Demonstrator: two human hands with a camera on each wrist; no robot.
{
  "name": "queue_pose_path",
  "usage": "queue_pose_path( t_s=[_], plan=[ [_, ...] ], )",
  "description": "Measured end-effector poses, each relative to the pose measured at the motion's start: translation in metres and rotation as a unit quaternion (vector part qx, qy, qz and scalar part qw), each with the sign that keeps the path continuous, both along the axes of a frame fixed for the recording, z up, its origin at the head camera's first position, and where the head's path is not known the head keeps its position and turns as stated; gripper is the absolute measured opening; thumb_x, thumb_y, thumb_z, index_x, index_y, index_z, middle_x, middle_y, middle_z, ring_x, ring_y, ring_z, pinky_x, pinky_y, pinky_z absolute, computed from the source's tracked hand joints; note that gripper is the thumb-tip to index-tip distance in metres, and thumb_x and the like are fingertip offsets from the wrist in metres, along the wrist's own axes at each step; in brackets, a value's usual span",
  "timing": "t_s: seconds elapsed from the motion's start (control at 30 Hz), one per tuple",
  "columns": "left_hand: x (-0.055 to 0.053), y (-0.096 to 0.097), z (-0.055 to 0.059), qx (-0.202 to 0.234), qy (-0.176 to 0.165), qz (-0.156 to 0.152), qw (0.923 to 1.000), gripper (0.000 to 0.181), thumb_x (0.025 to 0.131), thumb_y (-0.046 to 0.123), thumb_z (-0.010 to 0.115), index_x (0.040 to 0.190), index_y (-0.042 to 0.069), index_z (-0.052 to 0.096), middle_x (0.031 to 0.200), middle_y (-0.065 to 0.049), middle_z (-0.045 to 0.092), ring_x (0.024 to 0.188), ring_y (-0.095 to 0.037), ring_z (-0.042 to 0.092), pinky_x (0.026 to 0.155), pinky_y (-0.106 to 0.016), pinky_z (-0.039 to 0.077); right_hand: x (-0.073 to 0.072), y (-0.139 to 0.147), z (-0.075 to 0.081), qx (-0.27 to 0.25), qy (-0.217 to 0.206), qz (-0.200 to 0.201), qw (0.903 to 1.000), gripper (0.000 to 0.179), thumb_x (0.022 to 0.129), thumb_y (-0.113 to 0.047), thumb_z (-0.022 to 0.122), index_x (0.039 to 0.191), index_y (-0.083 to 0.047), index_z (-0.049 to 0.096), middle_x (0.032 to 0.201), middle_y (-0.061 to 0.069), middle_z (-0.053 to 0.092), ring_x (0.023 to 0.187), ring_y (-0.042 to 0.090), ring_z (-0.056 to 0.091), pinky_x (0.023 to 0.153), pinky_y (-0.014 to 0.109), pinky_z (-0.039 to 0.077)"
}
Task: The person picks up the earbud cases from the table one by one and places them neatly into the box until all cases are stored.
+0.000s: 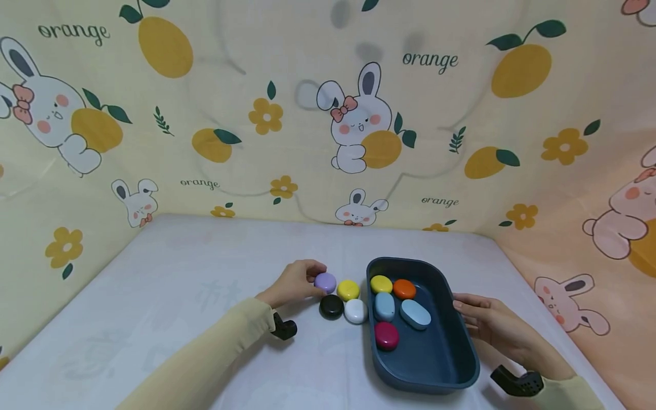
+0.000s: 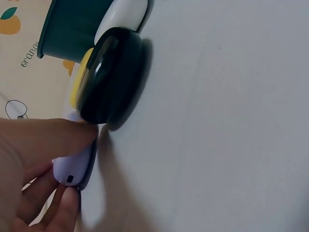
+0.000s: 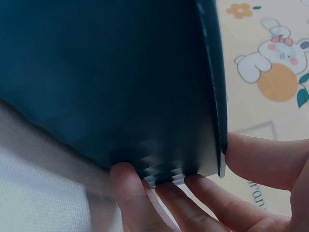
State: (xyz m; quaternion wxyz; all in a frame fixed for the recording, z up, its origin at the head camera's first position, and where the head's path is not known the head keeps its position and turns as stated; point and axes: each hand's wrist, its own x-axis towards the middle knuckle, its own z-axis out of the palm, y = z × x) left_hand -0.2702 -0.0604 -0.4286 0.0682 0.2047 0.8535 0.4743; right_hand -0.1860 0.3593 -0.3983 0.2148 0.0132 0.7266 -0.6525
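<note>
My left hand [image 1: 299,281] pinches a smooth lilac disc [image 1: 325,283] at the left of a small group on the white table. The left wrist view shows a small black square on the side of this lilac disc [image 2: 72,169]. Close beside it sit a black disc [image 1: 331,307], a yellow disc [image 1: 348,290] and a white disc [image 1: 356,311]. My right hand [image 1: 494,324] holds the right side of a dark blue tray [image 1: 446,353]. In the right wrist view, the thumb [image 3: 263,162] is at the tray's rim and the fingertips lie against its outer wall [image 3: 120,87].
Inside the tray lie a yellow disc [image 1: 381,285], an orange disc [image 1: 404,289], two light blue ovals [image 1: 415,315] and a crimson disc [image 1: 386,336]. A patterned cloth [image 1: 287,154] hangs behind the table [image 1: 169,296] and at both sides.
</note>
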Motion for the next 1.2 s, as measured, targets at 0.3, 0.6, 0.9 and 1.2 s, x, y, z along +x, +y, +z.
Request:
queue_pose_path(
  t_s=[0.3, 0.6, 0.9, 1.2],
  plan=[
    [-0.0021, 0.0033, 0.0007, -0.016, 0.015, 0.005, 0.9997, 0.052, 0.075, 0.004, 0.084, 0.122, -0.002, 0.062, 0.117, -0.010, 0.064, 0.105, -0.024, 0.061, 0.094, -0.037, 0.050, -0.0001, 0.0004, 0.0012, -0.006, 0.000, 0.003, 1.0000, 0.060, 0.101, -0.026, 0.057, 0.147, 0.006, 0.035, 0.128, 0.005, 0.061, 0.111, 0.026, 0.062, 0.096, 0.048, 0.049],
    [-0.0020, 0.0035, -0.0007, -0.038, 0.016, 0.012, 0.9991, 0.052, 0.076, 0.006, 0.084, 0.122, 0.000, 0.062, 0.117, -0.008, 0.064, 0.105, -0.022, 0.060, 0.094, -0.036, 0.050, -0.0004, -0.0001, -0.0002, -0.005, -0.004, 0.002, 1.0000, 0.064, 0.101, -0.026, 0.058, 0.148, 0.008, 0.031, 0.129, 0.007, 0.061, 0.112, 0.026, 0.062, 0.096, 0.046, 0.049],
    [0.0005, 0.0009, 0.0009, -0.038, 0.015, 0.020, 0.9990, 0.052, 0.076, 0.007, 0.085, 0.123, 0.001, 0.062, 0.118, -0.008, 0.063, 0.104, -0.022, 0.060, 0.093, -0.035, 0.051, -0.0013, -0.0002, -0.0003, -0.004, 0.000, 0.003, 1.0000, 0.062, 0.101, -0.026, 0.058, 0.148, 0.006, 0.034, 0.129, 0.006, 0.061, 0.113, 0.026, 0.062, 0.096, 0.047, 0.049],
    [0.0013, -0.0038, -0.0028, -0.009, 0.018, 0.026, 0.9995, 0.052, 0.074, 0.011, 0.087, 0.120, 0.003, 0.064, 0.114, -0.006, 0.065, 0.099, -0.020, 0.062, 0.088, -0.033, 0.053, -0.0015, 0.0011, -0.0014, -0.005, -0.008, 0.006, 0.9999, 0.063, 0.102, -0.027, 0.057, 0.149, 0.006, 0.032, 0.130, 0.007, 0.061, 0.112, 0.026, 0.062, 0.096, 0.048, 0.049]
  ],
)
